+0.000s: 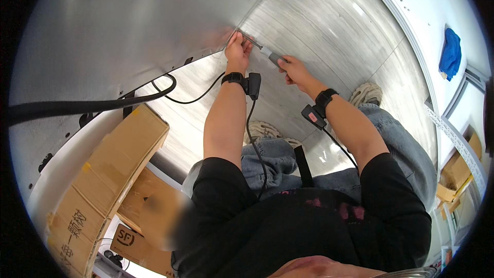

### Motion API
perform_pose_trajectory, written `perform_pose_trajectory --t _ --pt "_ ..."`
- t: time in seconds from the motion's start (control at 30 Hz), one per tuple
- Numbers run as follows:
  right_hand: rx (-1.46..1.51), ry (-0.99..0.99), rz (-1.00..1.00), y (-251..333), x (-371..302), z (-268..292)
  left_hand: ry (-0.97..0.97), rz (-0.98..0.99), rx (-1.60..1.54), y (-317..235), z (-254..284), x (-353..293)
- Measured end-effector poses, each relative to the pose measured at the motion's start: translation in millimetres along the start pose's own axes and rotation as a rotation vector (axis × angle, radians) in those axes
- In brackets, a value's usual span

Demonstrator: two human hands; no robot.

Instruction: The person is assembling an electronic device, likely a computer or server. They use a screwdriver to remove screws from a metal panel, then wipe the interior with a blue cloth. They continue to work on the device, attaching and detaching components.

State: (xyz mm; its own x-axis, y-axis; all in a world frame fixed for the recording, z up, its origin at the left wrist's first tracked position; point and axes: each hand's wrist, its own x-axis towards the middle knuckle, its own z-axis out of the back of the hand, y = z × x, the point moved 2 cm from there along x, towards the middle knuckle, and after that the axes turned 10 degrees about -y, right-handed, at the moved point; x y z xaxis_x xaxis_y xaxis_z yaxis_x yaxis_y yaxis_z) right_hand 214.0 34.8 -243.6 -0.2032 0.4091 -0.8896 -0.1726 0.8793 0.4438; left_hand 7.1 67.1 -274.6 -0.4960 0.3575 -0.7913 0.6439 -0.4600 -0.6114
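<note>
Gripping the screwdriver (272, 58) by its handle, the right hand (295, 71) points its shaft toward the fingers of the left hand (238, 50), whose hold I cannot tell, metal cabinet (144, 20) beside them, plank-patterned floor (329, 36) beneath, dark-lettered carton (105, 175) leftward.

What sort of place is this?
Likely a storeroom or small workshop, though one view can't settle it: a large metal casing, big cardboard box at left, and a screwdriver-like tool in the right hand.
</note>
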Motion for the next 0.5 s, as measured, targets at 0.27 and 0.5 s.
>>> perform_pose_trajectory --t 0.27,0.5 --pt "0.007 0.015 -0.033 2.2 -1.1 -4.7 -0.103 -0.003 0.065 -2.0 -3.9 2.1" --pt "0.054 0.035 -0.034 -3.6 5.8 -4.4 -0.150 -0.001 0.072 -4.5 -6.4 -2.7"
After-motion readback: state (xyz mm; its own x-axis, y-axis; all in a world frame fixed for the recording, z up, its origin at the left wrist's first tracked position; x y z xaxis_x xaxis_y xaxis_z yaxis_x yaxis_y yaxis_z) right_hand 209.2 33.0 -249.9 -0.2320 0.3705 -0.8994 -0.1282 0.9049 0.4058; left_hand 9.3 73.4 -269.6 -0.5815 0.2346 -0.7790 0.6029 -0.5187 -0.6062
